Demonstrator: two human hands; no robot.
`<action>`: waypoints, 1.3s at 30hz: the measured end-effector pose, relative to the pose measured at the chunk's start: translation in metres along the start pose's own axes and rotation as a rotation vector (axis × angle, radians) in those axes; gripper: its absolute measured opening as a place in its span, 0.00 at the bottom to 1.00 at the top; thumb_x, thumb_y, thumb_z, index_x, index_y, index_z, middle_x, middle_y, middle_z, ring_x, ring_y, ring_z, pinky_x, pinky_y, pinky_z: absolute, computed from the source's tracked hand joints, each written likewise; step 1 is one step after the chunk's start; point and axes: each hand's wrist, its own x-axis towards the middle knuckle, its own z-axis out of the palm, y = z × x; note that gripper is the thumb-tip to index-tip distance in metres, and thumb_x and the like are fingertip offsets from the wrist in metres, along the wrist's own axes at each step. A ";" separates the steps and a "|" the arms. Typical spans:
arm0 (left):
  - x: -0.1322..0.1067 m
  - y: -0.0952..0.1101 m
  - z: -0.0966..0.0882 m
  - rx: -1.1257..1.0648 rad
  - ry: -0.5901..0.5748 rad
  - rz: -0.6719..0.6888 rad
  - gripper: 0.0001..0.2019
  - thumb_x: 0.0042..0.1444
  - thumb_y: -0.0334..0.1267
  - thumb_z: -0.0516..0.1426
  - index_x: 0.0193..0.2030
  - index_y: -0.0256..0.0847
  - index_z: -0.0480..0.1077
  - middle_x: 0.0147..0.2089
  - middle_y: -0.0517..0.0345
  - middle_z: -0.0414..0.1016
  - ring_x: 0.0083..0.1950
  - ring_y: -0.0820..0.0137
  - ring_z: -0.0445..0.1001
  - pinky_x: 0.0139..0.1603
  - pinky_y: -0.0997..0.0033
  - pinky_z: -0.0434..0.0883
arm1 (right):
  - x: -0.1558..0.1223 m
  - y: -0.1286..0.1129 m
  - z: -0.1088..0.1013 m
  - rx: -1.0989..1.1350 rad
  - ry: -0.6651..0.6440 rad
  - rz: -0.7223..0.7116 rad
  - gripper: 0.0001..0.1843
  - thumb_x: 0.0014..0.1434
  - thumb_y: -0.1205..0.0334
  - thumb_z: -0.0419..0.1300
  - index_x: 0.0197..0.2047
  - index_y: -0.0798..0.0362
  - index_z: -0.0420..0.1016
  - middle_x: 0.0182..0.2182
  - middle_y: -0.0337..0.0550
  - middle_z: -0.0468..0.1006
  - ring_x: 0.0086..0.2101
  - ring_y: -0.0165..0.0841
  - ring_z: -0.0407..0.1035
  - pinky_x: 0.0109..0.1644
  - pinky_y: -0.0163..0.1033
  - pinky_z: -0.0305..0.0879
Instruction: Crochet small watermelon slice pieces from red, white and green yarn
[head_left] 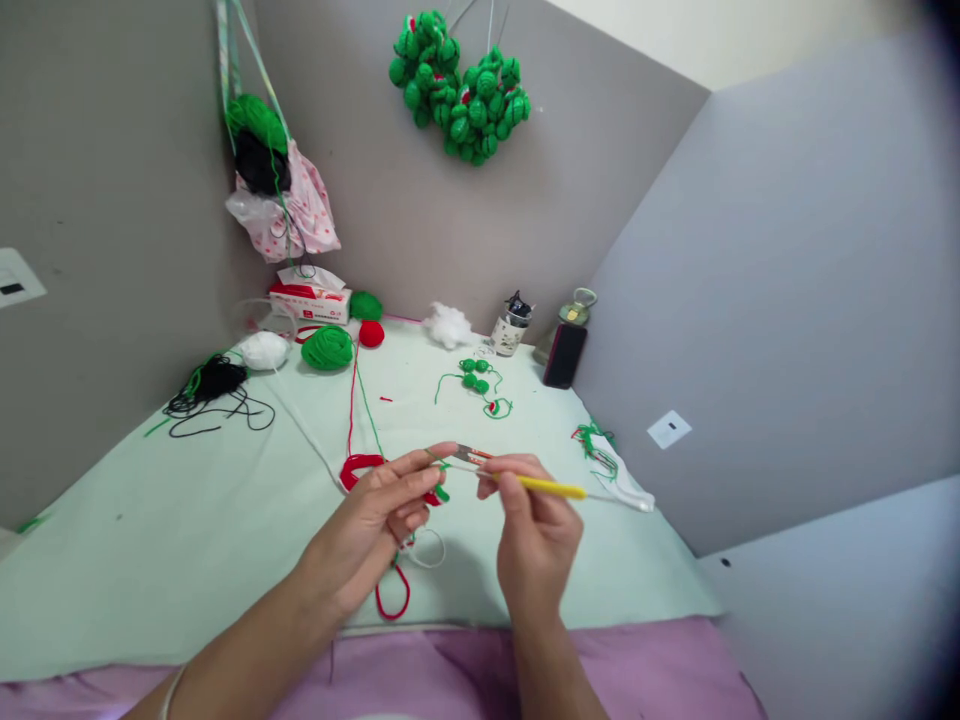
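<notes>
My right hand [536,530] grips a crochet hook by its yellow handle [555,487], the thin metal shaft pointing left to the yarn. Between the fingers of my left hand [375,515] is a small green and red crochet piece [441,494], and green yarn runs over the raised index finger. The hook's tip meets the yarn at that piece. Red and white yarn loops [394,600] hang below my left hand. A red crocheted loop [356,468] lies just behind it. Thread snips [472,455] with orange markings lie beyond the hook, partly hidden by my right hand.
Balls of green [327,347], red [371,334] and white yarn [265,351] stand at the back left, near tangled black yarn [217,380] and a tissue box [311,300]. Small green crocheted balls [475,376], stuffing [448,326], a pen cup [511,328] and a phone [565,356] sit behind.
</notes>
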 end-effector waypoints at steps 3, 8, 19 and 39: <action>-0.002 -0.002 0.006 0.119 0.040 0.154 0.21 0.52 0.36 0.73 0.54 0.46 0.83 0.35 0.61 0.73 0.34 0.76 0.67 0.35 0.79 0.68 | 0.003 -0.003 0.001 0.115 -0.010 0.124 0.12 0.71 0.66 0.57 0.40 0.47 0.82 0.31 0.39 0.78 0.29 0.31 0.73 0.34 0.39 0.73; -0.005 -0.010 0.016 0.013 0.020 0.075 0.21 0.54 0.36 0.72 0.56 0.45 0.82 0.33 0.61 0.75 0.31 0.77 0.68 0.37 0.79 0.71 | -0.008 0.007 0.009 -0.205 -0.012 -0.328 0.18 0.66 0.73 0.59 0.51 0.43 0.83 0.42 0.47 0.81 0.43 0.38 0.77 0.45 0.45 0.76; -0.005 -0.015 0.012 0.273 -0.005 0.077 0.18 0.53 0.39 0.71 0.52 0.47 0.84 0.37 0.58 0.77 0.40 0.71 0.72 0.41 0.77 0.70 | 0.009 -0.007 -0.019 0.408 0.044 0.318 0.09 0.65 0.56 0.65 0.35 0.51 0.83 0.30 0.40 0.77 0.27 0.28 0.68 0.32 0.37 0.68; 0.008 -0.020 0.029 0.224 0.120 0.268 0.18 0.58 0.38 0.69 0.55 0.43 0.79 0.34 0.65 0.67 0.33 0.77 0.63 0.35 0.79 0.64 | -0.013 -0.014 -0.030 0.034 -0.043 0.041 0.09 0.69 0.66 0.60 0.41 0.47 0.82 0.33 0.40 0.81 0.35 0.34 0.73 0.44 0.44 0.69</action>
